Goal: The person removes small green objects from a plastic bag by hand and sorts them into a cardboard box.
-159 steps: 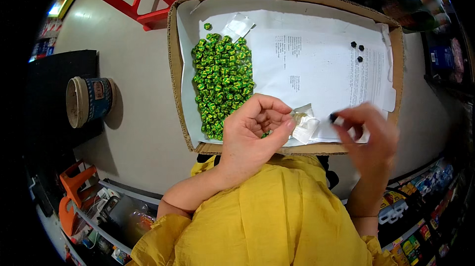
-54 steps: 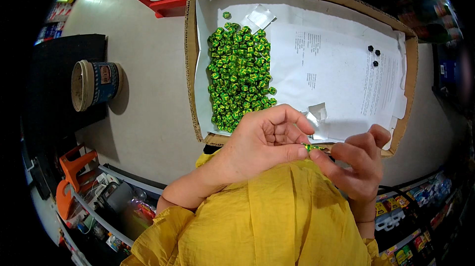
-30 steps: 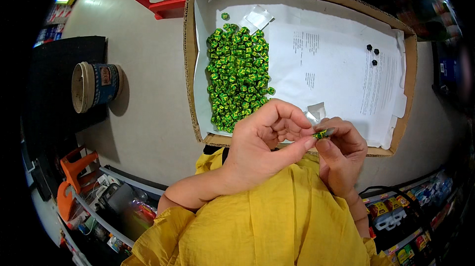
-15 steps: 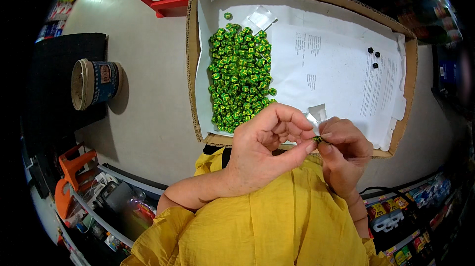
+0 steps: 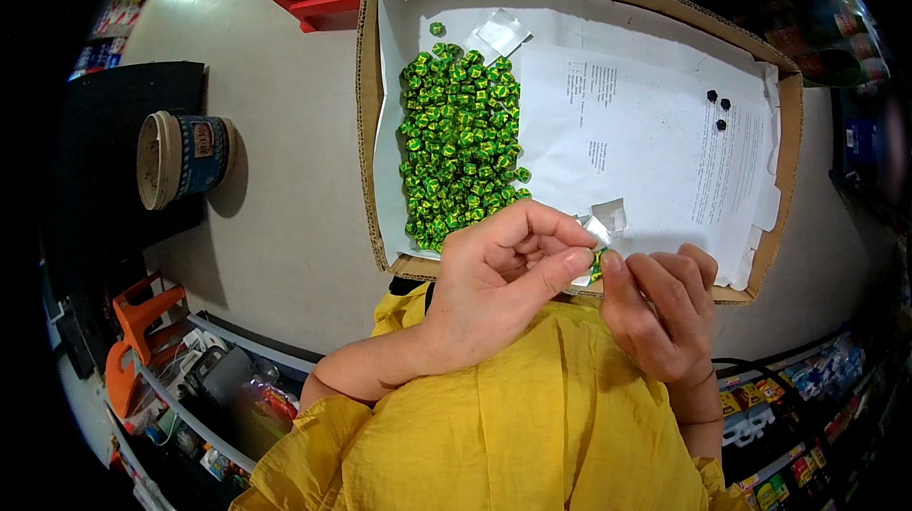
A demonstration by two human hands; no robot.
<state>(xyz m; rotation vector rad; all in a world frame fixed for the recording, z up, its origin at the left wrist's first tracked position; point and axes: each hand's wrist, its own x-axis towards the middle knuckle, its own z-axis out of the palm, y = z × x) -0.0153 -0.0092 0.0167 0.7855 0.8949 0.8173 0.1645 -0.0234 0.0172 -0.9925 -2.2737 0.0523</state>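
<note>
My left hand (image 5: 508, 269) is closed in a pinch, thumb and forefinger at the edge of a small green-and-yellow foil wrapper (image 5: 597, 267). At the wrapper's other side are the thumb and fingertips of my right hand (image 5: 662, 312), curled together on it. What the wrapper encloses, if anything, is hidden. Just beyond my fingers lies a silver foil piece (image 5: 610, 215). A heap of small faceted green-and-yellow pieces (image 5: 461, 131) covers the left part of a white-lined cardboard tray (image 5: 369, 131). Several small black faceted pieces (image 5: 722, 104) lie at its right side.
Another silver foil piece (image 5: 502, 33) rests beside the heap's far end. A red plastic stool (image 5: 328, 6) stands past the tray's far left corner. On the left are a bucket (image 5: 195, 160) and an orange stool (image 5: 147, 312). Stocked shelves (image 5: 788, 406) flank me at lower right.
The green-and-yellow wrapper between my fingertips shows more of its surface now. My right hand has turned and dropped slightly, its fingers curling; my left hand shifted a little left.
</note>
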